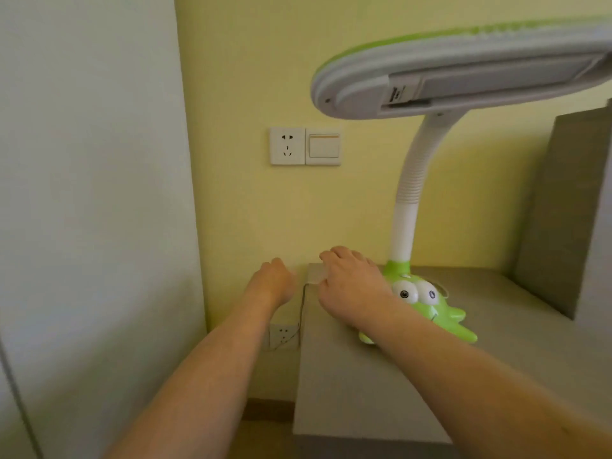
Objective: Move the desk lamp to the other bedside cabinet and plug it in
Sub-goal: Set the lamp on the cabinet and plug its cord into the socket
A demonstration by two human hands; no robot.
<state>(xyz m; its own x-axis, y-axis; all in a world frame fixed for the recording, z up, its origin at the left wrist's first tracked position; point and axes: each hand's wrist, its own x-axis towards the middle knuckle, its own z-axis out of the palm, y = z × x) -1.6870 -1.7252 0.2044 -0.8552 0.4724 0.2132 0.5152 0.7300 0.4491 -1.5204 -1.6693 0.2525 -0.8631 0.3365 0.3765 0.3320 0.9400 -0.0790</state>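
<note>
The desk lamp stands on the grey bedside cabinet (364, 385). It has a green cartoon base (427, 309), a white flexible neck and a wide grey-green head (463, 71) overhead. Its thin dark cord (302, 306) drops over the cabinet's left back edge towards a low wall socket (283, 336). My right hand (351, 286) rests on the cabinet top just left of the base, fingers curled where the cord starts. My left hand (273, 281) hovers beside the cabinet's back left corner, near the wall. Its fingers are turned away and blurred.
An upper wall socket (287, 146) sits beside a light switch (324, 146) on the yellow wall above the cabinet. A pale wall or door panel (92, 193) closes off the left. A grey padded headboard (569, 207) rises at the right.
</note>
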